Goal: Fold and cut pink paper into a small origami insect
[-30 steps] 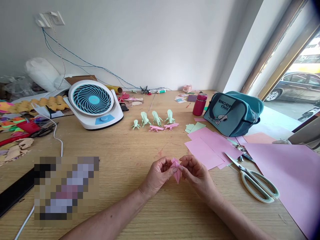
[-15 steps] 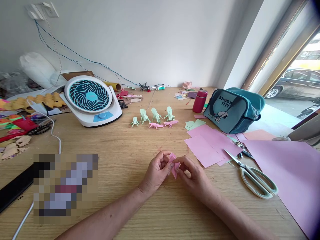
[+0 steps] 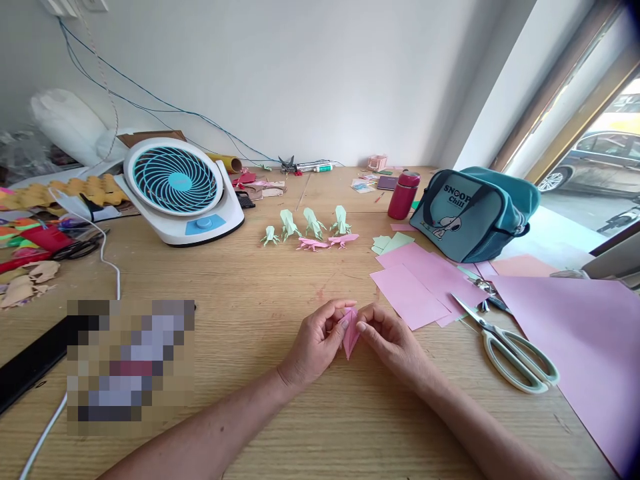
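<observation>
A small piece of folded pink paper (image 3: pixel 351 339), narrowing to a point at the bottom, is held upright just above the table. My left hand (image 3: pixel 320 339) pinches it from the left, thumb on its front face. On the other side, my right hand (image 3: pixel 390 337) has thumb and forefinger closed at the paper's right edge. Its remaining fingers are curled. Beyond my hands stand several pale green folded-paper insects (image 3: pixel 313 223) and two pink folded-paper insects (image 3: pixel 313 245).
Right of my hands lie pink paper sheets (image 3: pixel 407 293), scissors (image 3: pixel 520 353) and a large pink sheet (image 3: pixel 590 347). Behind them are a red flask (image 3: pixel 404 195) and a teal bag (image 3: pixel 465 217). A fan (image 3: pixel 183 190) stands at back left, with a black strip-like object (image 3: pixel 40 353) nearer.
My right thumb and forefinger have shifted from the front of the folded paper to its right edge. More of the paper's front face now shows. The view has tilted slightly.
</observation>
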A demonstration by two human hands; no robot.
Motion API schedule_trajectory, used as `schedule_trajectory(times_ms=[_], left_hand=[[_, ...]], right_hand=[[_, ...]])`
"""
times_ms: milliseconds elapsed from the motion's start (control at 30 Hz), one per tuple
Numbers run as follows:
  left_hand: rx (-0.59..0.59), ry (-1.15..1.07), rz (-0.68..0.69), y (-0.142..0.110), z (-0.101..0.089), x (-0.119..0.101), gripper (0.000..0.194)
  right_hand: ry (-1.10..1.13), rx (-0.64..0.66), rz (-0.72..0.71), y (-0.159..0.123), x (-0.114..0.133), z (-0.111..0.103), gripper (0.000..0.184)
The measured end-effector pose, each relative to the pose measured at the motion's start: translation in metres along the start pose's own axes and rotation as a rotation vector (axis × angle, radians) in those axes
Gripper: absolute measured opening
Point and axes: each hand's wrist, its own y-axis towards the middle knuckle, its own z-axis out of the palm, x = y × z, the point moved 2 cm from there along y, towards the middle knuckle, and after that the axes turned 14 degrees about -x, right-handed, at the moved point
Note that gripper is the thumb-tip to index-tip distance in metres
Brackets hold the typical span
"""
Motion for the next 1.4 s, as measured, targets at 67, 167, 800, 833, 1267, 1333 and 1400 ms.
schedule_trajectory(times_ms=[67, 167, 800, 833, 1267, 1333, 1400], left_hand=[[-0.015, 0.028, 0.022, -0.0004, -0.0007, -0.0005, 0.026], [-0.047, 0.066, 0.076, 0.0006, -0.0021, -0.0019, 0.024], [-0.054, 0.145, 0.108, 0.0021, -0.0037, -0.0055, 0.033], [-0.051, 0.141, 0.100, 0.0021, -0.0037, -0.0060, 0.035], [-0.012, 0.134, 0.106, 0.0026, -0.0028, -0.0060, 0.044], [-0.020, 0.153, 0.138, 0.0025, -0.0025, -0.0064, 0.041], [-0.034, 0.174, 0.168, 0.0024, -0.0028, -0.0074, 0.035]], right_hand=[[0.037, 0.017, 0.020, -0.0006, -0.0017, 0.0007, 0.024], [0.053, 0.022, 0.055, -0.0010, -0.0063, 0.0014, 0.021], [0.239, 0.028, 0.136, 0.0047, -0.0060, 0.0007, 0.034], [0.228, 0.019, 0.128, 0.0045, -0.0061, 0.0009, 0.033], [0.224, 0.038, 0.085, 0.0041, -0.0084, 0.0013, 0.028], [0.207, 0.039, 0.074, 0.0035, -0.0093, 0.0011, 0.027], [0.180, 0.041, 0.070, 0.0029, -0.0095, 0.0013, 0.027]])
